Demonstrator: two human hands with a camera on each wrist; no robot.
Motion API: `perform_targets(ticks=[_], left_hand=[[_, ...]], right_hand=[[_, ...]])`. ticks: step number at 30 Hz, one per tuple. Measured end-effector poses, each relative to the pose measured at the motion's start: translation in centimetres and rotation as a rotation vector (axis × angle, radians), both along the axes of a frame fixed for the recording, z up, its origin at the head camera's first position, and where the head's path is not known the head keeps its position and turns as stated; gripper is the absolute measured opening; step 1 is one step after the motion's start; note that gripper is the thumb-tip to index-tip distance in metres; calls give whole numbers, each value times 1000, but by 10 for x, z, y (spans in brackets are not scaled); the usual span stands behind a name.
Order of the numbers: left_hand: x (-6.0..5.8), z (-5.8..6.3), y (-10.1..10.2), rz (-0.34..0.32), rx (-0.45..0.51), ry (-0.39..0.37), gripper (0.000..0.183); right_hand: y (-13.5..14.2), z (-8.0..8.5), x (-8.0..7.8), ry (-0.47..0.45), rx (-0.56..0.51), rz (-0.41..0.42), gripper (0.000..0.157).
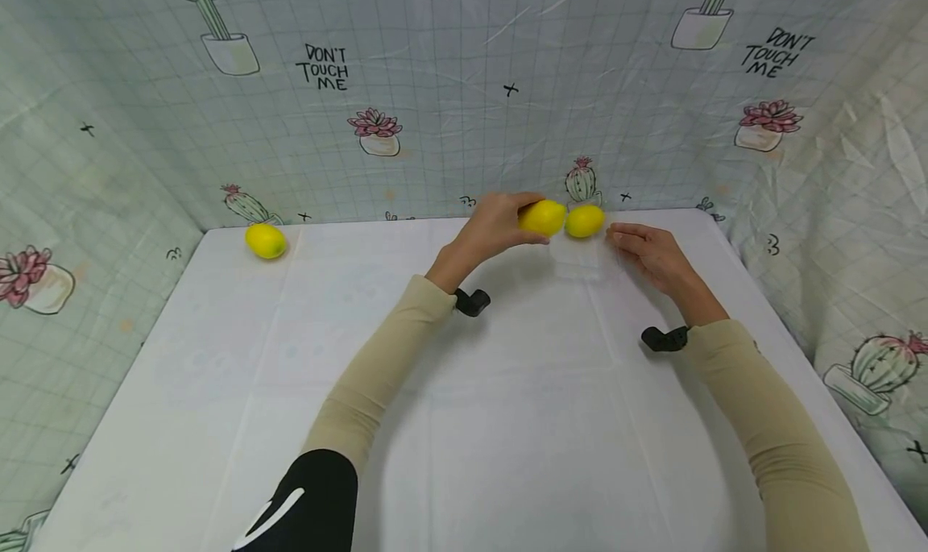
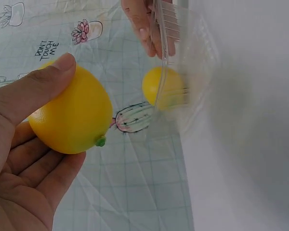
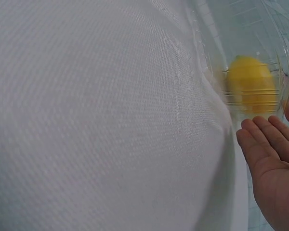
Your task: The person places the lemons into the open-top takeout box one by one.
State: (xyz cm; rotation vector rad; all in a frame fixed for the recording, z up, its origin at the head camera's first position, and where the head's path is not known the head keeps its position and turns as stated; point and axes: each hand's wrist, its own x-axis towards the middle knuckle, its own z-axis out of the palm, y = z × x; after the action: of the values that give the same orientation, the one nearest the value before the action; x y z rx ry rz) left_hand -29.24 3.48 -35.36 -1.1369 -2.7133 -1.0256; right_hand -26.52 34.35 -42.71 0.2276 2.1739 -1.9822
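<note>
My left hand (image 1: 493,228) grips a yellow lemon (image 2: 74,110) between thumb and fingers; its green stem end shows in the left wrist view. This lemon is held up at the left of a clear plastic container (image 2: 200,62) at the back of the table. Inside the container is a second lemon (image 1: 584,222), seen through the wall in the right wrist view. At the container's right end is my right hand (image 1: 652,258), fingers straight and tips close against the wall; whether they touch it I cannot tell. A third lemon (image 1: 265,241) lies at the table's back left corner.
A white cloth covers the table (image 1: 507,423). Behind it and along both sides hangs a curtain (image 1: 449,93) printed with cacti and lettering. A black wrist mount (image 1: 473,302) sits at the left cuff, another black mount (image 1: 664,339) at the right.
</note>
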Motion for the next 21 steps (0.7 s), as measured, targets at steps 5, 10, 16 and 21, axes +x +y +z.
perform_targets(ticks=[5, 10, 16, 21], left_hand=[[-3, 3, 10, 1, -10, 2, 61], [-7, 7, 21, 22, -37, -30, 59], [-15, 11, 36, 26, -88, -60, 59], [-24, 15, 48, 12, -153, -71, 56]], right_hand=[[0, 1, 1, -1, 8, 2, 58], [-1, 2, 1, -2, 28, 2, 58], [0, 2, 1, -7, 44, 0, 58], [0, 3, 1, -11, 40, 5, 57]])
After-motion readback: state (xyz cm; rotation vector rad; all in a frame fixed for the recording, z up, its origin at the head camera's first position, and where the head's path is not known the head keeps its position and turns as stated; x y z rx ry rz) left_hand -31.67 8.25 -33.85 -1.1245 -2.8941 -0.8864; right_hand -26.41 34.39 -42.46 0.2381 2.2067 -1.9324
